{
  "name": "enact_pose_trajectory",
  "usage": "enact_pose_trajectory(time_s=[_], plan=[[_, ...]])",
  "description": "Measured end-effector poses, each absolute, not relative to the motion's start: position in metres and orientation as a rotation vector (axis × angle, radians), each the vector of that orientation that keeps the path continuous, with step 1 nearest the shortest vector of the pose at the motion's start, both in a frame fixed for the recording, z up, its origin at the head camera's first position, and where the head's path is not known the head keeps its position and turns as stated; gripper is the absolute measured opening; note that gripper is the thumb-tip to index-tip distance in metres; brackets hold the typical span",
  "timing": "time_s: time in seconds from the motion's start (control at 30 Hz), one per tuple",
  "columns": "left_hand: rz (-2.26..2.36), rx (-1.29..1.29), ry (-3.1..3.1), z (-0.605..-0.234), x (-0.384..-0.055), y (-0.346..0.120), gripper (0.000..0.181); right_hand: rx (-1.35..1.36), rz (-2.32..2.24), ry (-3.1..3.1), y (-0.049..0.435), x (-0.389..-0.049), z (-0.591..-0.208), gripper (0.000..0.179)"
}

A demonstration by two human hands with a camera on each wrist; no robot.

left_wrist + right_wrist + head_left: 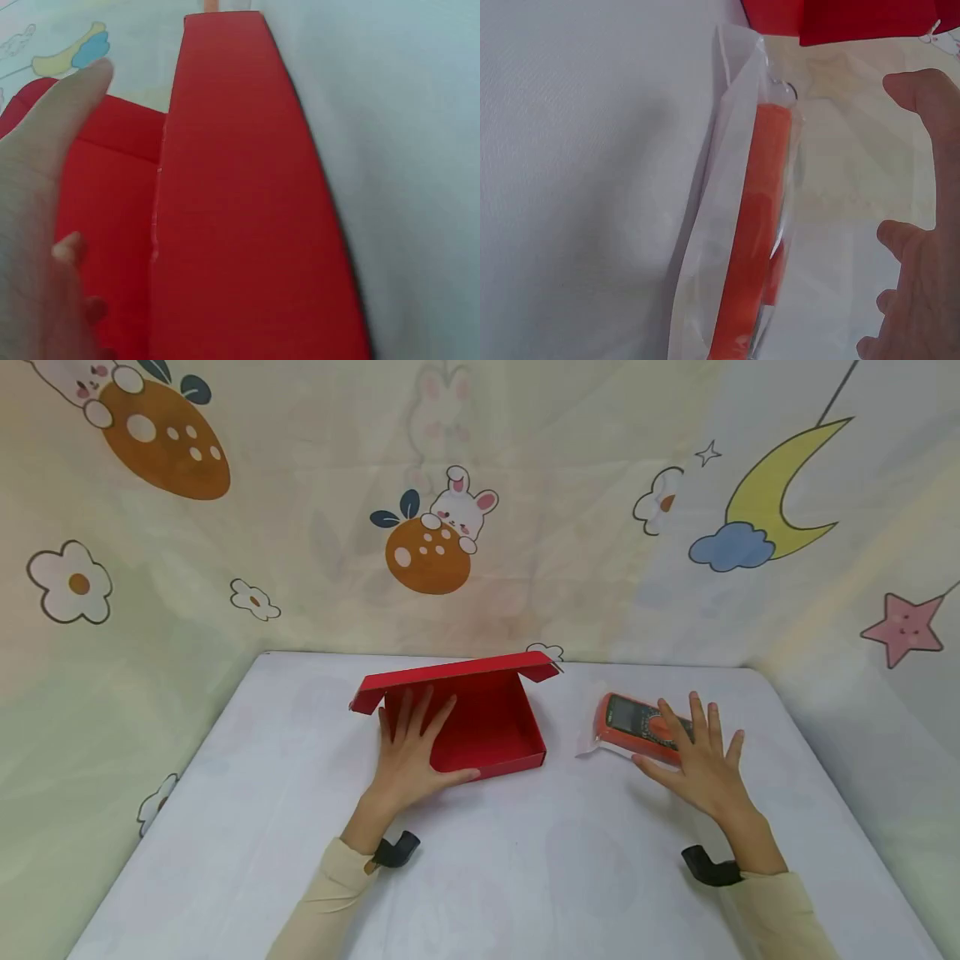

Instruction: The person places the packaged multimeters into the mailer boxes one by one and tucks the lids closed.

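Observation:
A red cardboard box (pixel 487 727) with its lid (pixel 450 673) raised stands left of the table's middle. My left hand (pixel 408 756) is spread over the box's left front part, fingers straight and apart. In the left wrist view its thumb (pixel 82 97) shows beside the box's front wall (pixel 232 187). To the right lies an orange multimeter (pixel 643 725) in a clear plastic bag (pixel 590 747), its dark screen and dial upward. My right hand (pixel 705 768) is spread at the multimeter's right end, covering part of it. In the right wrist view the fingers stand apart from the bag (pixel 712 255).
Both things stand on a white tabletop (pixel 510 877), toward its back edge. A printed cloth (pixel 555 543) with cartoon rabbits, flowers and a moon hangs behind and at the sides. Each wrist wears a black strap mount (pixel 397 849).

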State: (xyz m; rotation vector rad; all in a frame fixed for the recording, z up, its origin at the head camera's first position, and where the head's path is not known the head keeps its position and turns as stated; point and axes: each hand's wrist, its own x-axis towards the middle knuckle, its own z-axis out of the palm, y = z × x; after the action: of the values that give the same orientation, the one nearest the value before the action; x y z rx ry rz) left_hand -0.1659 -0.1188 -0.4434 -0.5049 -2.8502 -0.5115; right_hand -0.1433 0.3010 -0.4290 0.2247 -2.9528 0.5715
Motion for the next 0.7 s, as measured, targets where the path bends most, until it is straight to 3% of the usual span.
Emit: enact_pose_trajectory(time_s=[0.7], plan=[[-1.070,-0.469,-2.635,-0.470,-0.154,-0.140,0.116,0.380,0.700,-3.060,0.316,-0.179,-0.436,0.101]])
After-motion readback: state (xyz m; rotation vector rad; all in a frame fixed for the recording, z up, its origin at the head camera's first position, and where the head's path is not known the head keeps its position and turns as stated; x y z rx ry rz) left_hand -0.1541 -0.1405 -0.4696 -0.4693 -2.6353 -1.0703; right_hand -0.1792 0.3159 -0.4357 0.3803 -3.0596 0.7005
